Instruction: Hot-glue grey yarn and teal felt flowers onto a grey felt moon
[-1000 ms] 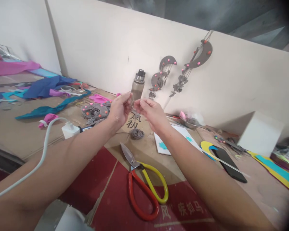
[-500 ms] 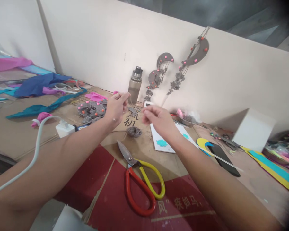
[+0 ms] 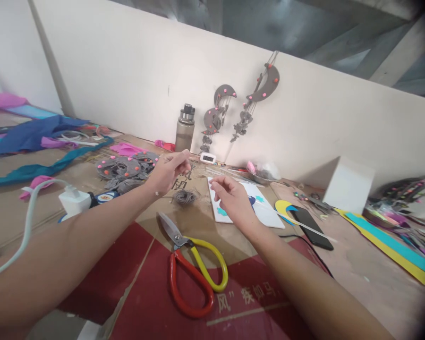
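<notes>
One white board [image 3: 269, 217] lay toward the cardboard's [image 3: 147, 293] right edge. Scissors [image 3: 178, 240] lay nearer its front edge. Left hand [image 3: 170, 174]: fingertips narrowly pinched, contents undeterminable. Right hand [image 3: 232, 196]: over the board's left edge, fingers curled, slightly parted. Cord coil [image 3: 184, 197]: on cardboard, just beyond the scissor blades, left of the board.

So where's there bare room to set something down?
Mostly bare: the tabletop between the phone and yellow strip; the red cardboard between the scissors and right forearm. Crowded: the back left, with blue cloth and grey crescents, and behind that strip.
</notes>
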Action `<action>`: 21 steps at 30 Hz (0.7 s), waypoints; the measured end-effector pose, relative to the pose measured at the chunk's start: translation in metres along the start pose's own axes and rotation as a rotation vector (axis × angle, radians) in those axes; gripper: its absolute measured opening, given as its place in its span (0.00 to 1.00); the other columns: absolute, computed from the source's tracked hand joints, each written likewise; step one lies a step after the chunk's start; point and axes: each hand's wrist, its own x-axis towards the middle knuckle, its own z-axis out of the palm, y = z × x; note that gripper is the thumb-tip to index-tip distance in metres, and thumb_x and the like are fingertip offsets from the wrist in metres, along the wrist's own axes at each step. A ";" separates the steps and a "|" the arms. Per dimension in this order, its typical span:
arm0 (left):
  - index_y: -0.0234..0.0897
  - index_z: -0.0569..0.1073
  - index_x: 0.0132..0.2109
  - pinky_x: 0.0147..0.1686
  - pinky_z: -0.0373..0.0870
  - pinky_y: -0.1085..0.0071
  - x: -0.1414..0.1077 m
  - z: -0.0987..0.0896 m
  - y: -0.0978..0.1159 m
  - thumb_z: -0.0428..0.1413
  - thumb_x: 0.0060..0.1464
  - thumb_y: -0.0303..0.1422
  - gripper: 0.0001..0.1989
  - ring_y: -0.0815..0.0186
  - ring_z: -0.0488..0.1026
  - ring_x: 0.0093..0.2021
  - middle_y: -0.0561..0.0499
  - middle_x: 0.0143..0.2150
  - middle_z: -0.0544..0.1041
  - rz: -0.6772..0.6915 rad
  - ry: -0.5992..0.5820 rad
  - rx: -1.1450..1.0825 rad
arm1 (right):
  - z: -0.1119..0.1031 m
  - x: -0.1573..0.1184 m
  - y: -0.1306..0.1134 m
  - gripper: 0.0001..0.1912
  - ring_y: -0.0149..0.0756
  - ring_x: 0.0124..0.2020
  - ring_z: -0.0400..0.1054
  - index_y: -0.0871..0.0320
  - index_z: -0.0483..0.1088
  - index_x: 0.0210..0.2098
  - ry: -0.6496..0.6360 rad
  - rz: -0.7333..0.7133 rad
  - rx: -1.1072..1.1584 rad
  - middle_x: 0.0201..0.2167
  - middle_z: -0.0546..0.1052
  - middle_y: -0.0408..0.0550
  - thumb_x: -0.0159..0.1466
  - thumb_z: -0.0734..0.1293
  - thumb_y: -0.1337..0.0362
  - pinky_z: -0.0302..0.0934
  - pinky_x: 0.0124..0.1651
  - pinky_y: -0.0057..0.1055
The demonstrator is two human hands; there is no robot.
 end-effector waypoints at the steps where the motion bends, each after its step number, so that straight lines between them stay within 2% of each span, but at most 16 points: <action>1: 0.32 0.71 0.19 0.26 0.63 0.76 -0.002 0.003 0.000 0.56 0.54 0.37 0.18 0.73 0.65 0.22 0.50 0.19 0.68 -0.004 -0.024 -0.007 | -0.001 0.000 0.002 0.11 0.26 0.25 0.63 0.57 0.67 0.38 0.054 -0.025 0.009 0.31 0.72 0.42 0.61 0.61 0.57 0.57 0.26 0.24; 4: 0.32 0.71 0.21 0.27 0.64 0.75 -0.009 0.012 0.001 0.57 0.53 0.37 0.16 0.72 0.67 0.23 0.51 0.20 0.69 -0.082 -0.067 -0.116 | -0.001 -0.001 0.004 0.13 0.28 0.32 0.64 0.57 0.66 0.42 0.124 -0.107 -0.025 0.37 0.71 0.44 0.59 0.64 0.60 0.59 0.32 0.26; 8: 0.33 0.70 0.24 0.27 0.65 0.74 -0.015 0.021 0.002 0.59 0.51 0.36 0.13 0.70 0.67 0.24 0.53 0.20 0.66 -0.225 -0.129 -0.306 | 0.003 -0.005 0.002 0.17 0.28 0.33 0.64 0.57 0.63 0.45 0.116 -0.185 -0.059 0.41 0.69 0.46 0.57 0.66 0.62 0.60 0.35 0.27; 14: 0.32 0.70 0.25 0.29 0.67 0.73 -0.018 0.024 -0.001 0.58 0.52 0.38 0.14 0.70 0.68 0.24 0.54 0.21 0.64 -0.387 -0.213 -0.327 | 0.008 -0.013 0.003 0.14 0.31 0.35 0.64 0.57 0.63 0.47 0.181 -0.314 -0.137 0.40 0.69 0.47 0.61 0.63 0.62 0.61 0.39 0.31; 17: 0.33 0.70 0.26 0.25 0.65 0.75 -0.017 0.026 -0.009 0.58 0.52 0.37 0.12 0.71 0.67 0.22 0.55 0.20 0.64 -0.443 -0.125 -0.328 | 0.013 -0.022 -0.005 0.12 0.34 0.41 0.64 0.56 0.64 0.47 0.117 -0.463 -0.245 0.43 0.69 0.49 0.64 0.61 0.62 0.61 0.46 0.34; 19: 0.33 0.69 0.25 0.22 0.62 0.75 -0.019 0.027 -0.012 0.57 0.52 0.36 0.12 0.72 0.64 0.20 0.55 0.19 0.65 -0.480 -0.009 -0.287 | 0.020 -0.028 -0.012 0.16 0.38 0.49 0.62 0.55 0.64 0.51 0.013 -0.580 -0.351 0.48 0.68 0.52 0.64 0.62 0.61 0.58 0.52 0.38; 21: 0.35 0.68 0.23 0.21 0.60 0.73 -0.024 0.026 -0.014 0.58 0.51 0.32 0.11 0.72 0.64 0.20 0.54 0.20 0.65 -0.468 0.032 -0.228 | 0.028 -0.032 -0.017 0.21 0.41 0.53 0.58 0.55 0.63 0.55 -0.078 -0.670 -0.443 0.50 0.67 0.53 0.63 0.64 0.59 0.53 0.57 0.43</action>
